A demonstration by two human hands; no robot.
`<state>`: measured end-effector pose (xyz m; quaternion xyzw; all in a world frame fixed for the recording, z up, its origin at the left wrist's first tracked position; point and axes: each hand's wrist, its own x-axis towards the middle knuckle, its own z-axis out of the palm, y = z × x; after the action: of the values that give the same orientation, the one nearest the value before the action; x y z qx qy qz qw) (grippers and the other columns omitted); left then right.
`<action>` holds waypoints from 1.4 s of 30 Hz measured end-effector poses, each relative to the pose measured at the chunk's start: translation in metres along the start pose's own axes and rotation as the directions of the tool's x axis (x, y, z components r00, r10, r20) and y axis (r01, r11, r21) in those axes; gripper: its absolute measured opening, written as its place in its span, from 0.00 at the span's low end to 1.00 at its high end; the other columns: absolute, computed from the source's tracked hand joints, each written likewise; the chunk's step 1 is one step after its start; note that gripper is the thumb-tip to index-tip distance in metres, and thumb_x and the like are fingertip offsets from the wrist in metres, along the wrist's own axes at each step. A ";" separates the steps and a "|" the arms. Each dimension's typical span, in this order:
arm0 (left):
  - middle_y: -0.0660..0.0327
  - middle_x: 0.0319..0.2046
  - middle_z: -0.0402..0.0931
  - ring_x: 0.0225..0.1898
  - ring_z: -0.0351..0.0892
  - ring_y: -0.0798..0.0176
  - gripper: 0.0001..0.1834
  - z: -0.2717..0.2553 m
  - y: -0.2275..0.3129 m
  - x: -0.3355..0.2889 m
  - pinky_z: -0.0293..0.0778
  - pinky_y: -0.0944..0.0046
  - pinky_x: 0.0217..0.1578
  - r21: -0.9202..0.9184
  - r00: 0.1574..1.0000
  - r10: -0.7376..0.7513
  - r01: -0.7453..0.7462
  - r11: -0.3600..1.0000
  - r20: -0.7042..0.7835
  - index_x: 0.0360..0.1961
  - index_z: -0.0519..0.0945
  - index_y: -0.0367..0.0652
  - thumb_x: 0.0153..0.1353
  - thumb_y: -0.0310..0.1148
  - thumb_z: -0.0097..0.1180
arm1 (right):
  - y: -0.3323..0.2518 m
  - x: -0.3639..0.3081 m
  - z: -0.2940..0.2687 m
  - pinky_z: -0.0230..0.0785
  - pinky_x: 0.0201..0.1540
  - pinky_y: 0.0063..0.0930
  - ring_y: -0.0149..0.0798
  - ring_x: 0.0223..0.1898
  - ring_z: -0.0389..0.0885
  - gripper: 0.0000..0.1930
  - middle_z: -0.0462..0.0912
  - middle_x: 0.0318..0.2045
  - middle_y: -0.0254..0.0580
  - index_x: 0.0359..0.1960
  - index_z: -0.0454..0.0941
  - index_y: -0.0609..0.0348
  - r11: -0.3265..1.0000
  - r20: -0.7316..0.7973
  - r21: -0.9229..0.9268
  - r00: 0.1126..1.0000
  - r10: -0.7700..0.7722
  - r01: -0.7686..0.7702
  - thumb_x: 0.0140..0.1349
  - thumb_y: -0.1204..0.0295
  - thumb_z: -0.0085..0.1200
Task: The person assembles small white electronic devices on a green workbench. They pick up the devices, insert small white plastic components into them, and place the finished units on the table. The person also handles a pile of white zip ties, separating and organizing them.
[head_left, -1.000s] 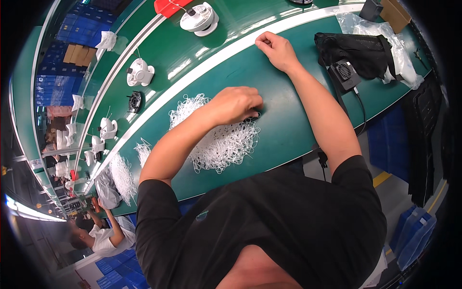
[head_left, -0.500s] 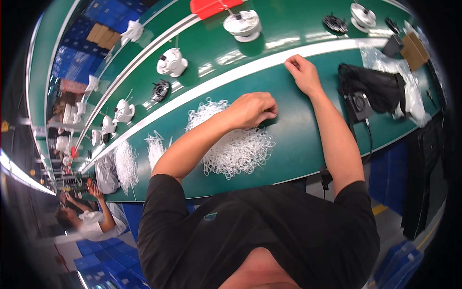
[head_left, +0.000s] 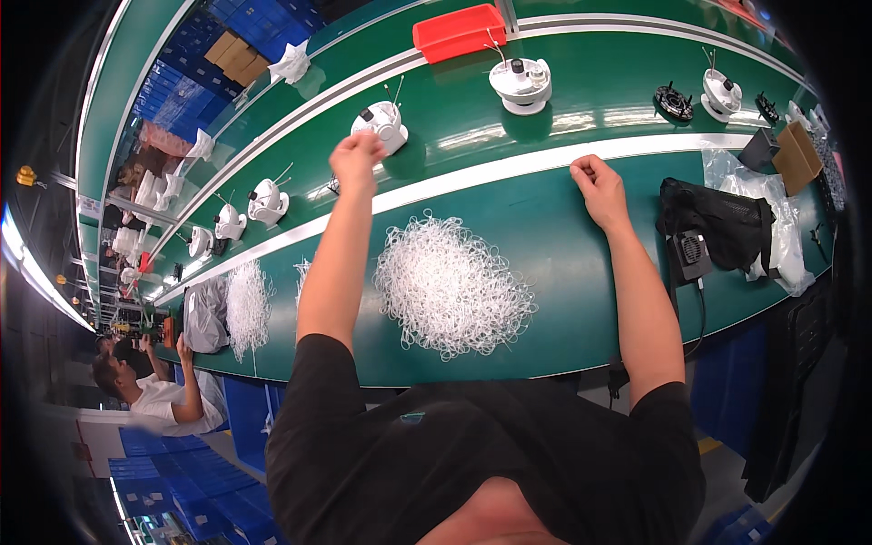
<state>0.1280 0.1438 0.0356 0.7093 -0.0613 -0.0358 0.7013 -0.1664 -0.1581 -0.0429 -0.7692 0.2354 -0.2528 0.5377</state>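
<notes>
White device stands just beyond the left hand.

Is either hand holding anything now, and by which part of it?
Cannot be told. The left hand is blurred near a white device; the right hand is loosely curled. No held thing is visible in either.

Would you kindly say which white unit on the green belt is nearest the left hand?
The white unit directly beyond the left hand: the hand overlaps its edge in view, while the others stand clear.
</notes>
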 end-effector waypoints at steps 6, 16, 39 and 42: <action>0.54 0.24 0.84 0.21 0.83 0.65 0.17 -0.038 -0.011 0.077 0.81 0.66 0.26 0.640 0.976 0.127 0.017 0.768 -0.178 0.36 0.84 0.30 0.63 0.39 0.61 | -0.001 0.001 0.004 0.72 0.37 0.29 0.34 0.30 0.81 0.10 0.83 0.27 0.38 0.37 0.81 0.59 0.999 0.001 -0.040 1.000 -0.020 0.020 0.64 0.64 0.58; 0.46 0.34 0.83 0.25 0.86 0.56 0.14 0.015 -0.011 0.056 0.85 0.66 0.22 0.375 0.989 -0.148 0.131 0.918 0.016 0.44 0.77 0.21 0.61 0.23 0.56 | -0.019 -0.005 -0.003 0.71 0.42 0.31 0.41 0.37 0.81 0.15 0.83 0.39 0.42 0.47 0.84 0.58 0.992 0.010 -0.122 0.999 -0.033 0.034 0.67 0.61 0.55; 0.52 0.35 0.82 0.27 0.85 0.62 0.17 0.109 0.033 -0.163 0.83 0.68 0.28 0.393 0.721 -0.378 0.158 0.906 0.581 0.48 0.75 0.23 0.58 0.22 0.54 | -0.062 -0.017 -0.005 0.69 0.40 0.28 0.35 0.34 0.78 0.14 0.81 0.33 0.41 0.44 0.83 0.66 0.989 0.044 0.026 0.988 -0.147 0.146 0.70 0.67 0.51; 0.52 0.35 0.82 0.28 0.85 0.62 0.17 0.107 0.030 -0.167 0.84 0.68 0.28 0.390 0.711 -0.403 0.194 0.900 0.577 0.48 0.75 0.24 0.59 0.23 0.55 | -0.063 -0.015 -0.009 0.71 0.37 0.29 0.34 0.29 0.77 0.13 0.80 0.29 0.42 0.42 0.82 0.67 0.985 0.126 0.170 0.992 -0.029 0.008 0.64 0.68 0.58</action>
<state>-0.0530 0.0601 0.0578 0.7516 -0.1861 -0.3815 0.5049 -0.1782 -0.1352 0.0173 -0.7376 0.1710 -0.2272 0.6125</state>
